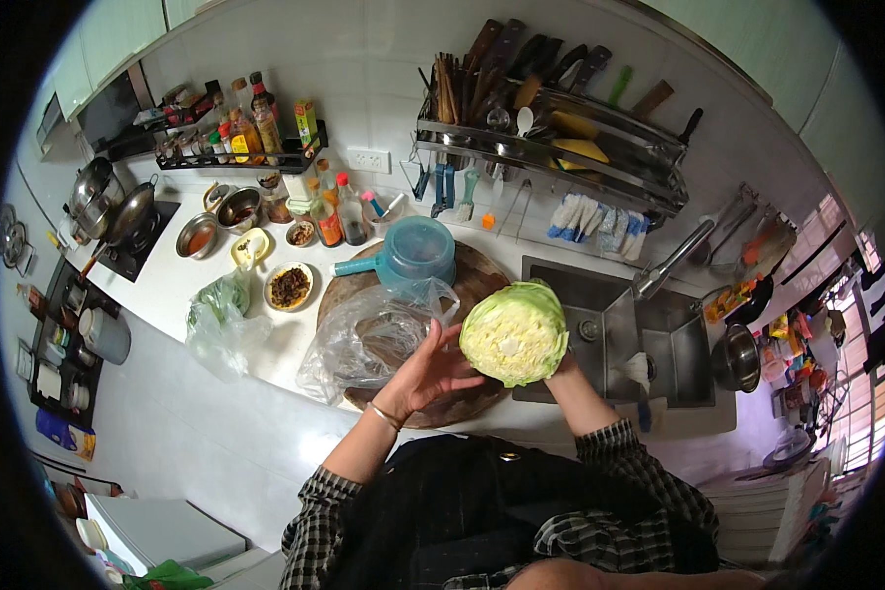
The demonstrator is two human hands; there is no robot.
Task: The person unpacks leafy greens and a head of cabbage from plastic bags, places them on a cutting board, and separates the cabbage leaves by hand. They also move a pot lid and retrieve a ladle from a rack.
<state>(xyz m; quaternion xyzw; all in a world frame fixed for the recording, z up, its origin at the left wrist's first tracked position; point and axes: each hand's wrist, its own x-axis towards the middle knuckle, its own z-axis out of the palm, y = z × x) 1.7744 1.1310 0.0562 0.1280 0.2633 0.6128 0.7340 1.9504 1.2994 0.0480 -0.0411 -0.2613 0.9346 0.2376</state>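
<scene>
A cut cabbage [514,335] is held above the right side of a round wooden chopping board [479,273], its pale cut face turned up toward me. My right hand [563,366] grips it from below and the right; the cabbage hides most of those fingers. At the cabbage's left edge is my left hand [431,369], fingers spread and thumb raised, some fingertips partly hidden there. Beside this hand, a crumpled clear plastic bag [354,343] lies over the board. A translucent blue plastic dipper [419,251] rests upside down at the board's back.
Right of the board is a double-bowl sink [582,295] with a faucet [675,258]. A bag of green vegetables [221,302] and a plate of dark chopped food [289,287] stand left. Sauce bottles [350,214] line the back. A knife rack [553,155] hangs above.
</scene>
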